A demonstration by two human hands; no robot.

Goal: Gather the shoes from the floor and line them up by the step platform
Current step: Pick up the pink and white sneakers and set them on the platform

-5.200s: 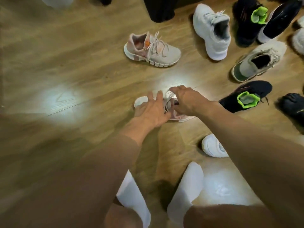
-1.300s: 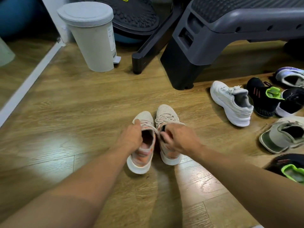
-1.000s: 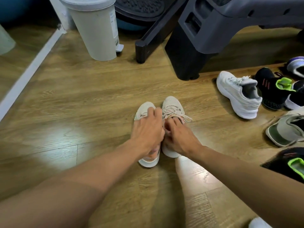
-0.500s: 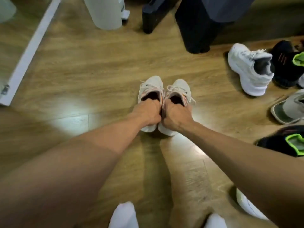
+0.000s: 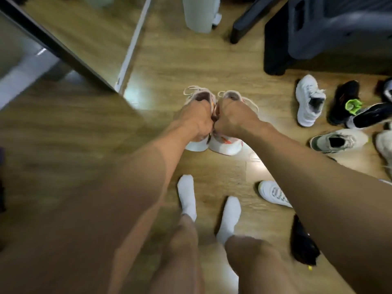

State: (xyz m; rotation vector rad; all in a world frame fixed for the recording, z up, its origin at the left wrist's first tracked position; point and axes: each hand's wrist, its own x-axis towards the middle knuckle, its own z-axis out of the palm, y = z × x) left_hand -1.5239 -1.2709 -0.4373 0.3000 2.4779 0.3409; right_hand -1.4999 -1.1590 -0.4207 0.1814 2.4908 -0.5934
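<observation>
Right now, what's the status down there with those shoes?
Left hand and right hand each grip one pink-white sneaker, pair side by side. Step platform ahead right. White sneaker and others lie loose to the right.

Two shoes side by side sit at centre: the left shoe [image 5: 196, 115] and right shoe [image 5: 228, 124], touching along their inner sides. The left hand [image 5: 196, 117] lies on the one, the right hand [image 5: 232, 118] on the other. At 1 o'clock stands the step platform [image 5: 318, 32]; at 12 o'clock, a bin [image 5: 198, 13]. A cluster of shoes [image 5: 339, 117] lies at 3 o'clock, well apart from the pair. At 6 o'clock are two socked feet [image 5: 209, 200], with one shoe [image 5: 273, 193] just right of them. A mirror [image 5: 70, 28] stands at 10 o'clock.
</observation>
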